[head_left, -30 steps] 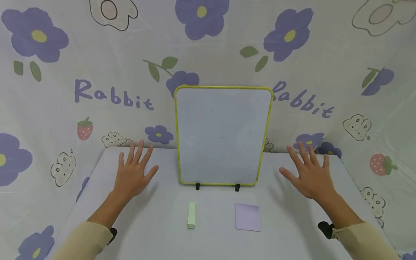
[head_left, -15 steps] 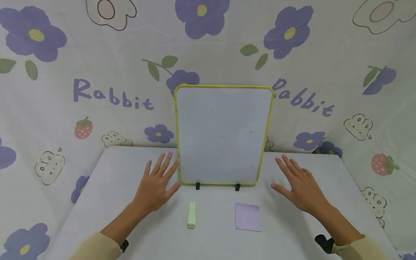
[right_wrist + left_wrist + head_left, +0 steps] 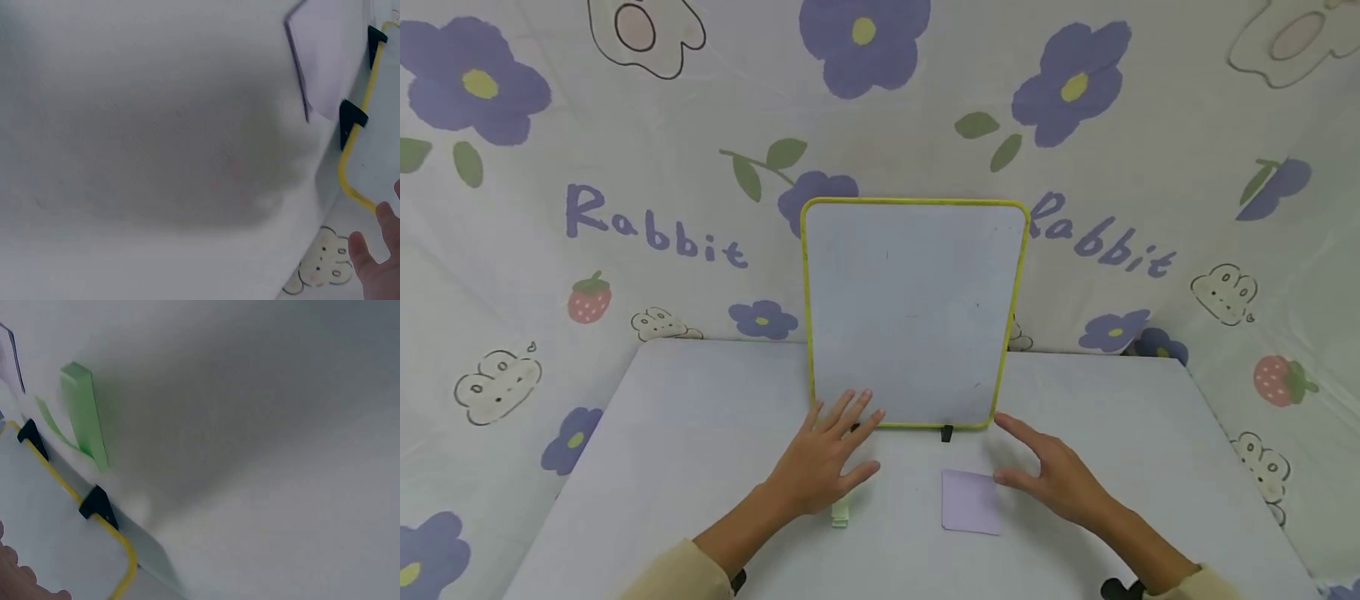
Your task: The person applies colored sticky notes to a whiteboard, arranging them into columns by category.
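Note:
My left hand (image 3: 820, 462), fingers spread, hovers over the pad of narrow green sticky notes (image 3: 840, 514) and hides its far part in the head view. The left wrist view shows that green pad (image 3: 84, 412) whole, a loose strip curling off its side. Beside the square purple sticky-note pad (image 3: 971, 502) is my right hand (image 3: 1063, 483), its thumb tip at the pad's right edge; whether it touches I cannot tell. In the right wrist view the purple pad (image 3: 319, 59) lies apart from the fingers (image 3: 386, 228). Neither hand holds anything.
A whiteboard (image 3: 913, 308) with a yellow frame stands upright behind the pads on black feet (image 3: 947, 433). The white table (image 3: 685, 433) backs onto a patterned cloth (image 3: 662, 150) with flowers and rabbits.
Both hands have moved inward and nearer, the left over the green sticky notes, the right to the purple pad. The right hand's fingers have drawn together. Pads and whiteboard have stayed put.

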A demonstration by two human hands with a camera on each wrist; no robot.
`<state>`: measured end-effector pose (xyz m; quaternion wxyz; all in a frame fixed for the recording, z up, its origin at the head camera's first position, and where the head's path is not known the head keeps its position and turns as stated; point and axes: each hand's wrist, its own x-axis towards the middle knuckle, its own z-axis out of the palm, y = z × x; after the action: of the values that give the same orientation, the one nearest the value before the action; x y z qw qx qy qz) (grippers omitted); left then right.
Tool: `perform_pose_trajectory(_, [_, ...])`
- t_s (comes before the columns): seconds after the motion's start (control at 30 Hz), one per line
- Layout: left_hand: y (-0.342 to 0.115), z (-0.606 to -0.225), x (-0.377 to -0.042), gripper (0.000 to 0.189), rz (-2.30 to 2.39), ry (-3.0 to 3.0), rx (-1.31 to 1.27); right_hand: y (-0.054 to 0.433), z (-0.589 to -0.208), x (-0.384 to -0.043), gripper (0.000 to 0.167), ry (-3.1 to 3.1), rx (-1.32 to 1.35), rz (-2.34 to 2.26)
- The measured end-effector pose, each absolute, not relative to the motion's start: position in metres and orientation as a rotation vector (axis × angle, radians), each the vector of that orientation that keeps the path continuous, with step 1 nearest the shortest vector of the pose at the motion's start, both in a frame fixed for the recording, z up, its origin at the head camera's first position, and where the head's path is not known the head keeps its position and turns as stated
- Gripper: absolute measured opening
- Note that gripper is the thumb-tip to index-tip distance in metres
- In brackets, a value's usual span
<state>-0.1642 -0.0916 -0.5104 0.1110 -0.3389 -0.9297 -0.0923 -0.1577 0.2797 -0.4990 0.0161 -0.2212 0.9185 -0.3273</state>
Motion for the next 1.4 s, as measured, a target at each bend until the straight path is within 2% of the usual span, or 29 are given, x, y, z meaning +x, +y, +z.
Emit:
perform_pose_trajectory(0.47, [-0.053,-0.535,-0.147,0.066,-0.248,-2.850,-1.232,0.270,-0.536,-0.144,0.062,2.719,-0.883,-1.245])
perform_pose_trajectory(1.0, [-0.028,-0.545,-0.133,0.065,-0.277,-2.887,-1.430,0.272,-0.548,-0.138,0.058,2.859,-0.931,-1.012])
perform_pose_trajectory(1.23, [-0.021,-0.546,-0.129,0.064,-0.263,-2.902,-1.458,0.273,-0.553,-0.133,0.053,2.871,-0.854,-0.894])
perform_pose_trajectory(1.4, [-0.020,-0.545,-0.127,0.064,-0.218,-2.897,-1.462,0.273,-0.555,-0.132,0.051,2.892,-0.908,-0.848])
